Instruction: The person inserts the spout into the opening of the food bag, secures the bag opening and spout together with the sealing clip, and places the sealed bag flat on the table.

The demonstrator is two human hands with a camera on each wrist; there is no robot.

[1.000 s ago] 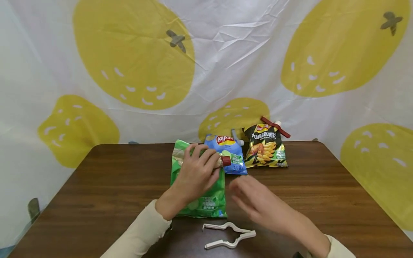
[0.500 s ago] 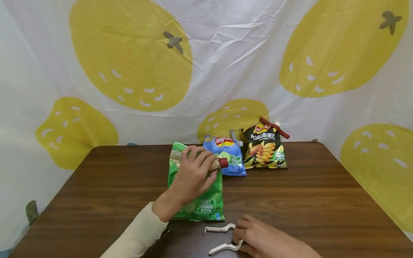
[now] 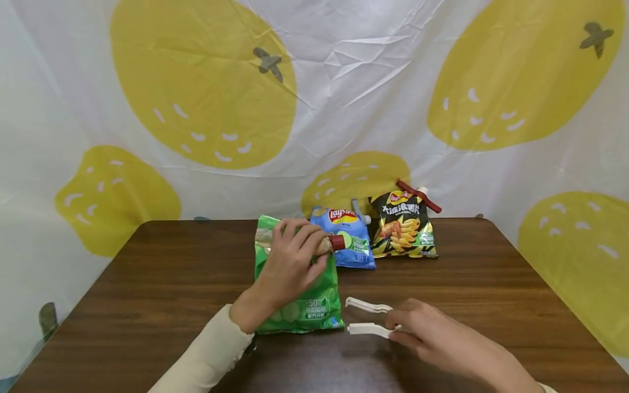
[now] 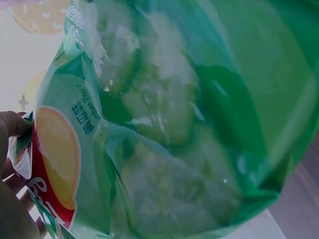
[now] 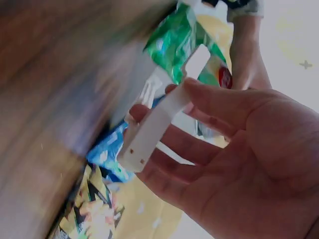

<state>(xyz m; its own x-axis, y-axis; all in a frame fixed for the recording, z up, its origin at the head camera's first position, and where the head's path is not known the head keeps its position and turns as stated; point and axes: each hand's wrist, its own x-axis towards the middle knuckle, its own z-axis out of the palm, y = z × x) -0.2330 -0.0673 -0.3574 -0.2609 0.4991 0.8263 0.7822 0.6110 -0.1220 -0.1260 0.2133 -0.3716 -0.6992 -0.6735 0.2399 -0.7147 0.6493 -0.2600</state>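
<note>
My left hand [image 3: 287,267] grips the rolled-down top of a green chip bag [image 3: 302,316], and a red bit of the roll sticks out past the fingers. In the left wrist view the bag [image 4: 159,99] fills most of the picture, with the fingers curled at its top edge on the left. To the right of the bag, my right hand [image 3: 442,335] holds a white bag clip [image 3: 367,329] whose two arms spread apart towards the bag. Seen from the right wrist, the clip [image 5: 157,124] lies between thumb and fingers.
Behind the green bag, a blue Lay's bag [image 3: 339,219] has a grey-blue clip [image 3: 356,207] at its top. Beside it stands a black Lay's bag [image 3: 403,232] with a dark red clip [image 3: 417,194]. A lemon-print cloth [image 3: 344,120] hangs behind the brown wooden table [image 3: 187,273].
My right hand came down to the white clip on the table, took hold of it and brought it up beside the green bag. My left hand keeps its grip on the bag's rolled top.
</note>
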